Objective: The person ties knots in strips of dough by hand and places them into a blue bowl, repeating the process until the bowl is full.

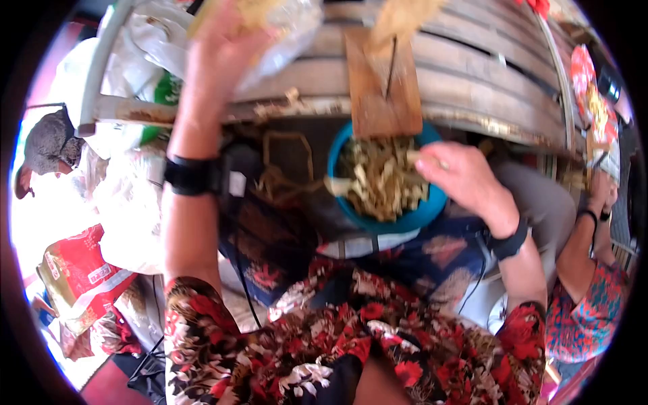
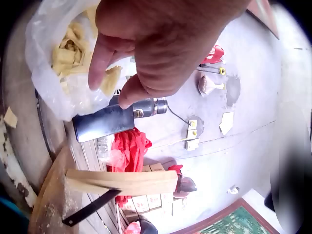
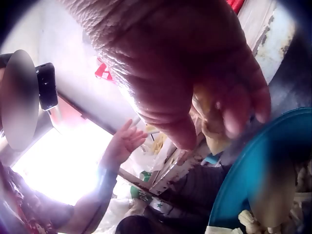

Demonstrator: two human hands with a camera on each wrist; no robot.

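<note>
In the head view my left hand (image 1: 229, 47) is at a clear plastic bag (image 1: 293, 34) with pale yellow pieces. The left wrist view shows the fingers and thumb spread over those pieces (image 2: 70, 51), with one yellow piece (image 2: 112, 80) in the gap between them. My right hand (image 1: 466, 175) is at the right rim of a blue bowl (image 1: 435, 202), which holds yellow-brown curled strips (image 1: 385, 179). Between its thumb and fingers it pinches a similar strip (image 3: 214, 134). A wooden board (image 1: 385, 111) with an upright dark blade (image 1: 391, 67) overhangs the bowl's far side.
The slatted wooden bench (image 1: 466, 67) has a worn front edge. A dark bottle (image 2: 105, 122) stands beyond the bag. White plastic bags (image 1: 135, 182) and a red package (image 1: 84, 270) lie at the left. Another person's arm (image 1: 580, 250) shows at the right.
</note>
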